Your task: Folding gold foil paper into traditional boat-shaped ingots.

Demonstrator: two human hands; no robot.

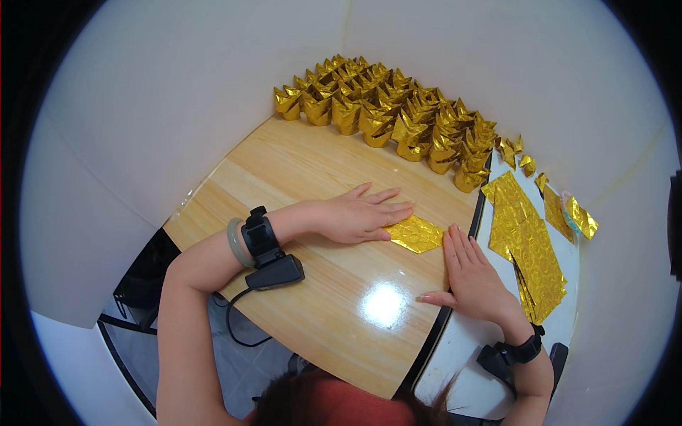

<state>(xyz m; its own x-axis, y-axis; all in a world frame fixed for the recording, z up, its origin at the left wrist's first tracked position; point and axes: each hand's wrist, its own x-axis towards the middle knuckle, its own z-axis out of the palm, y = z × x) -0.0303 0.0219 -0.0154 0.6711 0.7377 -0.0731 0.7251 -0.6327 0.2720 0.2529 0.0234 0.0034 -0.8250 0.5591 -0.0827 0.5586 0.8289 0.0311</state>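
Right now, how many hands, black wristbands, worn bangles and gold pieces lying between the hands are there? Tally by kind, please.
Hands (left hand, right hand): 2
Black wristbands: 2
Pale bangle: 1
Flat gold piece: 1
Total: 6

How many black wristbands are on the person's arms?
2: a black wristband just behind the left hand, and a second black wristband just behind the right hand.
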